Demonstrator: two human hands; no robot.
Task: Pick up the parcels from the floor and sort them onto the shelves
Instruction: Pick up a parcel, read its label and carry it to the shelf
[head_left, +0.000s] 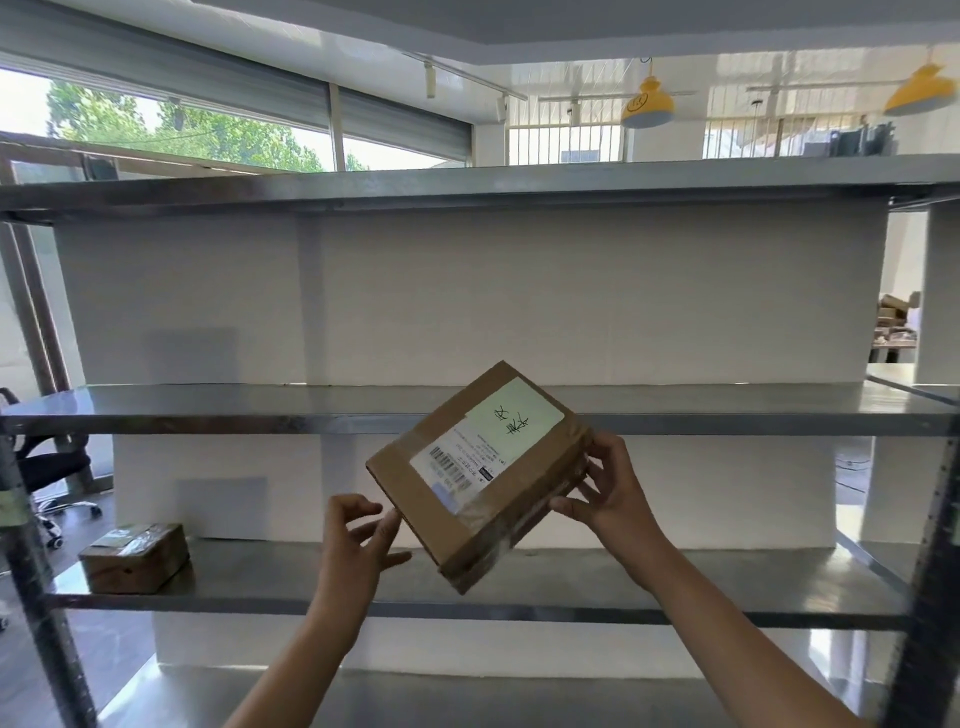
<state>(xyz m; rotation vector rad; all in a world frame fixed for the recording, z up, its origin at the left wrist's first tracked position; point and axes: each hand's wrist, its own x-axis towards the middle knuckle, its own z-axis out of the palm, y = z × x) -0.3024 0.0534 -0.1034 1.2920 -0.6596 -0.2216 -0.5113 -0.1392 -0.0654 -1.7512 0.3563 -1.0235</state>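
A brown cardboard parcel (467, 499) with a white shipping label and a pale green note is tilted in the air in front of the metal shelf unit (208, 415). My right hand (602, 493) grips its right edge, thumb below and fingers on the side. My left hand (358, 540) is at the parcel's lower left edge with fingers loosely spread, fingertips touching or nearly touching the box. A second taped parcel (136, 558) lies on the lower shelf at the left.
The steel shelves stand in tiers before a white wall, with a dark upright post (930, 571) at the right. A black office chair (47, 467) stands at the left beyond the rack. More boxes (893, 322) show far right.
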